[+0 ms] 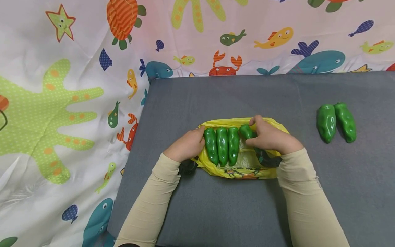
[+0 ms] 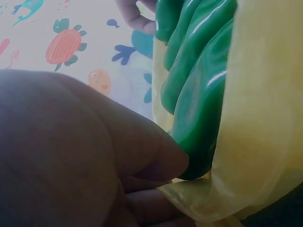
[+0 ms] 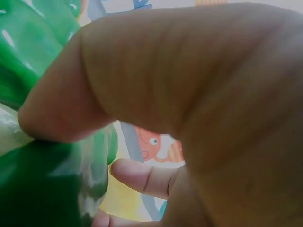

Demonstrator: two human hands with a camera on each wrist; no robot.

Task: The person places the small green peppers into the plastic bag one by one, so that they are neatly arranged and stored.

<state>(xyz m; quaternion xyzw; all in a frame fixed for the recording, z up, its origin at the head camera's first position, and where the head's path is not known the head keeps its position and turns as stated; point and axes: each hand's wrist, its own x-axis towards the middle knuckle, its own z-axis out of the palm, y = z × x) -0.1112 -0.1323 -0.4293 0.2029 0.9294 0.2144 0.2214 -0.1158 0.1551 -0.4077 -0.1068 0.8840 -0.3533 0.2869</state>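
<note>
Near the middle of the gray table [image 1: 216, 212], a yellow bag [image 1: 222, 122] lies spread, with three green peppers [image 1: 222, 145] side by side in its left part. At the left rim the left hand [image 1: 189, 144] pinches the plastic between thumb and fingers, close against the leftmost pepper; a light, steady pinch should hold that side out without nudging the row. Over the bag's right part the right hand [image 1: 271, 137] grips a fourth pepper [image 1: 247, 131], thumb and fingers bent round it; how firmly, I cannot tell.

This pepper slants toward the near right, so turning it parallel to the others would probably seat it best, with its side just beside the third. Its skin looks slick, so lowering it fully before the fingers spread seems wise. The black wrist device [image 1: 268, 160] sits by the near right rim and could snag the plastic.
</note>
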